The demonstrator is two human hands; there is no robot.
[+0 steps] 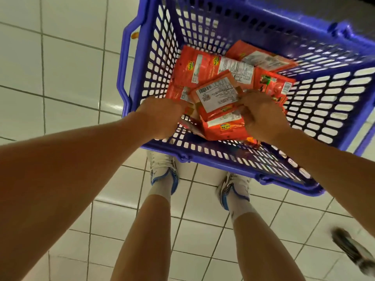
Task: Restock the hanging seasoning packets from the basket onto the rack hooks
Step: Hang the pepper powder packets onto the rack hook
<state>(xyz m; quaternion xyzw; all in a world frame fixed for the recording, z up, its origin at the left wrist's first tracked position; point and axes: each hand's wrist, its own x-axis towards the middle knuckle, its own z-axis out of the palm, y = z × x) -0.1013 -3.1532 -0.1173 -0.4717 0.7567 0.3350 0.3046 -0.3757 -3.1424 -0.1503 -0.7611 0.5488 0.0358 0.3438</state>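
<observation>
A blue plastic basket [154, 63] stands on the tiled floor in front of my feet. Several red-orange seasoning packets [205, 67] lie loose inside it, some face down with white label panels showing. Both my hands reach down into the basket. My right hand [263, 116] grips the right side of a small stack of packets [218, 104]. My left hand [162, 116] is closed at the stack's left edge, its fingers hidden under the packets. The rack hooks are out of view.
White floor tiles surround the basket. My two legs and white-and-blue sneakers [164, 173] stand just behind its near rim. A dark blurred object [353, 250] lies on the floor at lower right. A basket handle [126, 63] sticks out on the left.
</observation>
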